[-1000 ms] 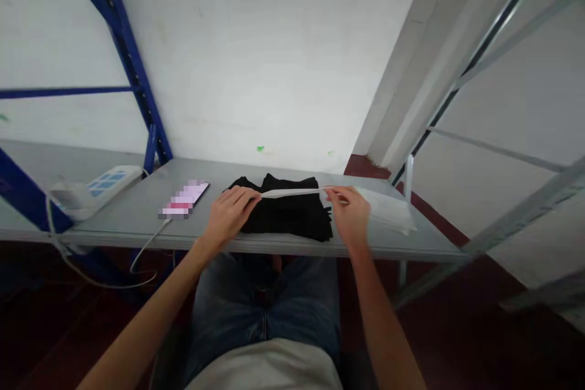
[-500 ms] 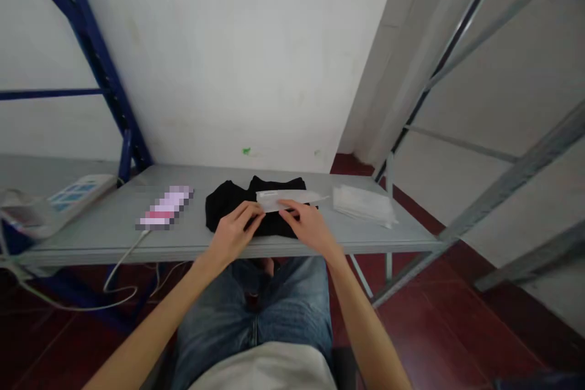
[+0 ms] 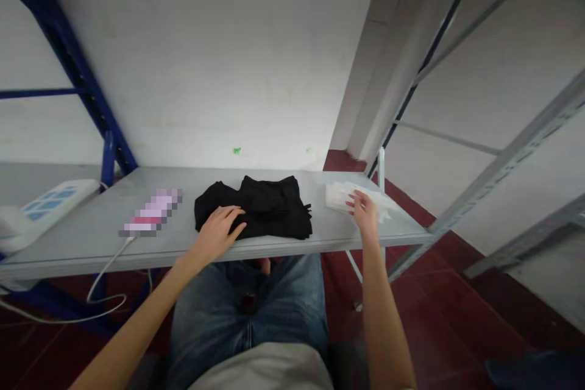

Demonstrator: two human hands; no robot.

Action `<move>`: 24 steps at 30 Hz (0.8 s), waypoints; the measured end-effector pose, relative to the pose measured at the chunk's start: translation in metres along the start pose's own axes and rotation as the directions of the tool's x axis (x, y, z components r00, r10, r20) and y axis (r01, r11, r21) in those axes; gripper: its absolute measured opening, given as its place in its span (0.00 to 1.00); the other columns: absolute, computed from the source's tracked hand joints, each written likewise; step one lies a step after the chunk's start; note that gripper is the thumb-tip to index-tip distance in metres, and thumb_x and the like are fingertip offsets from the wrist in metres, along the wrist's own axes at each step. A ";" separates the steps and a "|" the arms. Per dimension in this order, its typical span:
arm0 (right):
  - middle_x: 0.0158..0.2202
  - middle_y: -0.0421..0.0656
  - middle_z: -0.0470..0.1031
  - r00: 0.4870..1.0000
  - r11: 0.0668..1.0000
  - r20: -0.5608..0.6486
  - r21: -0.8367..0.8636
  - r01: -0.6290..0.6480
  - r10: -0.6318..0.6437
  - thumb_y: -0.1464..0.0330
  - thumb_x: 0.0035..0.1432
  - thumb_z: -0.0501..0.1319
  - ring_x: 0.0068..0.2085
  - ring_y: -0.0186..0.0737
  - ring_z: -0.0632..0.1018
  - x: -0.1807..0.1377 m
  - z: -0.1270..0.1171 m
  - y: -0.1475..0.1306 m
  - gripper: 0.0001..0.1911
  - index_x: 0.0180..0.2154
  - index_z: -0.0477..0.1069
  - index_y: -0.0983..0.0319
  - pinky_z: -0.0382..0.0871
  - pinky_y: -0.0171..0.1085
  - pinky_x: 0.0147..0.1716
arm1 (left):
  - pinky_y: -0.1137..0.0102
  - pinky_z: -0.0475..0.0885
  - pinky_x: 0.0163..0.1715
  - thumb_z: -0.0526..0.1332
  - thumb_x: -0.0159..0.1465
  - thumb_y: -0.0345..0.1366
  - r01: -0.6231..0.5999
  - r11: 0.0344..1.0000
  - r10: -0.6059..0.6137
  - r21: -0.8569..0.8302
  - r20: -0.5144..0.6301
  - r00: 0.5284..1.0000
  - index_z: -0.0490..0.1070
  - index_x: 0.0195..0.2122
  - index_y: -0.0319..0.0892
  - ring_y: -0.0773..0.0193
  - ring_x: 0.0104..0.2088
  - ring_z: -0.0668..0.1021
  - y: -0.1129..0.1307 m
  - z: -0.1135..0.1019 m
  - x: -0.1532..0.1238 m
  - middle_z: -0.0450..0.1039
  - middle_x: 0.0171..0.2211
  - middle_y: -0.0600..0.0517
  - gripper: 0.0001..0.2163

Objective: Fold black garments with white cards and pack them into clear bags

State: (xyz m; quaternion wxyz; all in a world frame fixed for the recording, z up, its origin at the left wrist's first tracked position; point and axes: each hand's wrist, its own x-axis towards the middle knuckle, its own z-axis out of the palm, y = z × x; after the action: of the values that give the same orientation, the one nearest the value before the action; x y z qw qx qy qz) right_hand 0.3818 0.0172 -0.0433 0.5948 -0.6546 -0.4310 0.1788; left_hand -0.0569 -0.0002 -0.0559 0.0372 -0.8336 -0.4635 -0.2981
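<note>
A folded black garment (image 3: 269, 207) lies near the front edge of the grey shelf. On its left part rests my left hand (image 3: 222, 225), its fingers loosely spread, gripping nothing. To the right of the garment is a loose pile of thin whitish plastic bags (image 3: 338, 195), partly fanned out. My right hand (image 3: 364, 210) is over this pile, fingers apart and touching or just above the topmost bags. Part of the pile is hidden behind that hand.
At the left on the grey shelf top (image 3: 150, 177) lies a blurred-out phone (image 3: 153, 213) with a white cable (image 3: 107, 268) hanging over the front edge. A white power strip (image 3: 55, 201) is further left. Blue (image 3: 82, 73) and grey metal posts (image 3: 516, 164) frame the sides.
Both hands held a thin translucent strip, apparently a plastic bag, over the garment. It has gone from there. My right hand has moved right to the pile; my left has settled on the garment.
</note>
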 end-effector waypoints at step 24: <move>0.37 0.43 0.84 0.755 0.761 0.587 -0.335 0.556 -0.293 0.63 0.66 0.65 0.37 0.43 0.83 -0.085 0.084 -0.070 0.15 0.53 0.79 0.58 0.74 0.39 0.40 | 0.53 0.75 0.55 0.61 0.65 0.28 -0.139 0.985 0.137 0.101 0.026 0.990 0.74 0.54 0.47 0.48 0.55 0.77 0.032 0.005 0.051 0.76 0.54 0.44 0.16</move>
State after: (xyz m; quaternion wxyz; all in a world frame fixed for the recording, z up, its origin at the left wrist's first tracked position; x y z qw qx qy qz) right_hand 0.2469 -0.0018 -0.0205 0.3006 -0.5933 -0.7422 0.0820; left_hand -0.0091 0.0212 -0.0259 0.0960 -0.8635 -0.4197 -0.2628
